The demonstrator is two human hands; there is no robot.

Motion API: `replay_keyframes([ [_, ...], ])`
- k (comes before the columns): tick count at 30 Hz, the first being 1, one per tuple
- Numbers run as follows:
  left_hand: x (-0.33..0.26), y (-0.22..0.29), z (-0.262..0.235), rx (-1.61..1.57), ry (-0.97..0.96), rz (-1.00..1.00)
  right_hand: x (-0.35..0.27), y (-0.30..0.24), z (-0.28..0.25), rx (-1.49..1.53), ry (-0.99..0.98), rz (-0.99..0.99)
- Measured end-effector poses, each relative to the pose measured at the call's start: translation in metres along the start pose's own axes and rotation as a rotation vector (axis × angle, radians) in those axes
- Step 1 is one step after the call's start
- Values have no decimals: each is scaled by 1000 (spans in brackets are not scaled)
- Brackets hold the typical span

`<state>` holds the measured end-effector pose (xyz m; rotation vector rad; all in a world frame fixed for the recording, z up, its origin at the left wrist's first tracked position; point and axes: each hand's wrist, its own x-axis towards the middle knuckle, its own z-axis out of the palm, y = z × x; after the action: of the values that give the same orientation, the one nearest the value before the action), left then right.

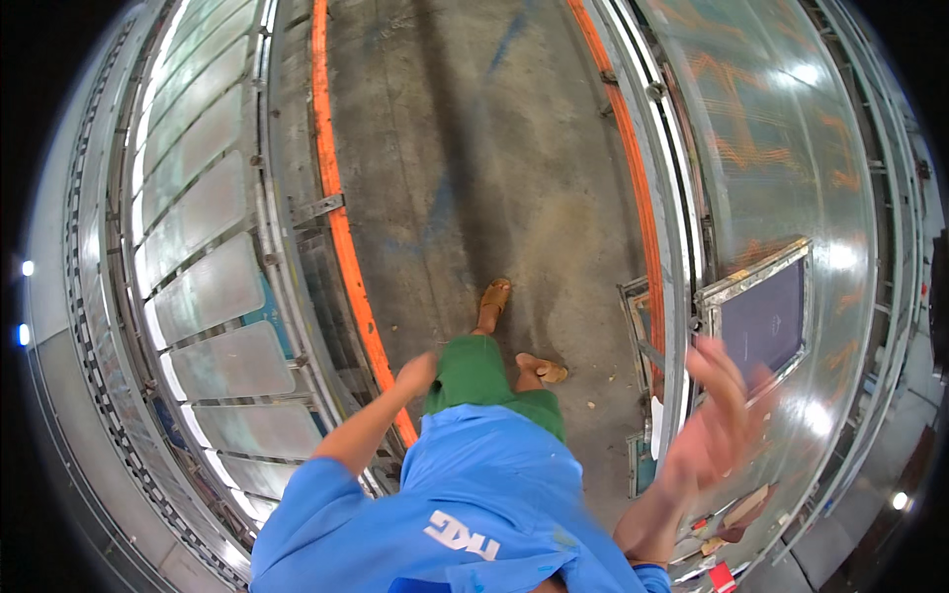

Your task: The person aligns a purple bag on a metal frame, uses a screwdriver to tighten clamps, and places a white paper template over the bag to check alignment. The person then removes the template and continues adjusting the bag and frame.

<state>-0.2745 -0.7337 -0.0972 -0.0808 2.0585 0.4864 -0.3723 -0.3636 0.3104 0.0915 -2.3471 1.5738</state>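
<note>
My right hand (717, 420) is raised over the long glass-topped table on the right, blurred by motion. Its fingers look stretched out, and I see nothing held in it. Just beyond it, a rectangular metal frame with a dark grey-purple panel (763, 321), like a printing screen, rests on the glass tabletop (781, 168); the hand overlaps its near corner, and I cannot tell whether they touch. My left hand (419, 374) hangs low beside my green shorts, near the orange rail on the left. Its fingers are too indistinct to read.
Orange rails (341, 237) line both sides of the concrete aisle (474, 178) where I stand. Pale translucent panels (213, 282) lie in a row on the left table. More frames (643, 460) lean below the right table's edge. Small tools (712, 524) lie on its near end.
</note>
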Motion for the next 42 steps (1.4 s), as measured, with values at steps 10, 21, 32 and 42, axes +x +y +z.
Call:
replay_keyframes([
  [10,-219,567,-142,1105,70,2232,-352,240,22,-303,-410,1174],
  [21,-404,543,-2,1242,-326,2376,-487,204,5,-77,209,1452],
  [32,-517,592,141,1379,-534,2496,-668,163,34,61,679,1635],
  [42,-346,688,268,795,-680,1931,-615,163,-127,360,1431,883],
])
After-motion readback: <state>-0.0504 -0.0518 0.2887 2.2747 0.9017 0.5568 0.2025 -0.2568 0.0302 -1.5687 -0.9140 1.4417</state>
